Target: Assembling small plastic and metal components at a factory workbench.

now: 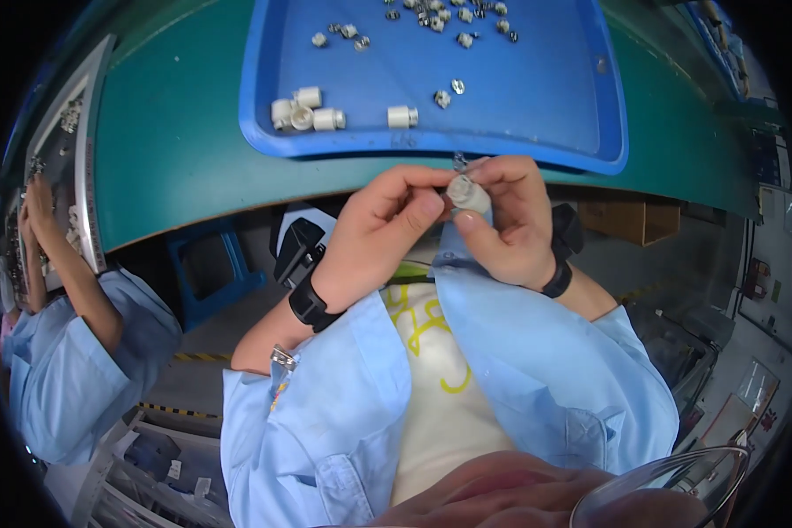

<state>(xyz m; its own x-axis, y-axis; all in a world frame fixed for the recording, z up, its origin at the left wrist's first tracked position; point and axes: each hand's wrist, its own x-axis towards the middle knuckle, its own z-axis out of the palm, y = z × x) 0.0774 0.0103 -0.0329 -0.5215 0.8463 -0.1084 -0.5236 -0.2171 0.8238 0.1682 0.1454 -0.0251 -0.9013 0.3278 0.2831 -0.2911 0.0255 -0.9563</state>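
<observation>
In front of my chest, just off the near edge of the blue tray (609,160), a small white cylindrical part (469,195) is gripped between my hands. My right hand (517,224) wraps it from the right, thumb below and fingers above. My left hand (383,231) is closed in a pinch at the part's left side, and its fingertips hide whatever detail lies there. A tiny shiny metal piece (459,161) shows just above the fingers; I cannot tell whether it is held. Similar white cylinders (328,119) lie in the tray's near left corner, and one more cylinder (402,116) lies apart from them.
Small white-and-metal pieces (437,19) are scattered across the tray's far side. The tray stands on a green table (176,132). At left, another person's hands (40,207) work over a metal-framed tray (90,167). A blue stool (216,264) and a cardboard box (647,220) are below.
</observation>
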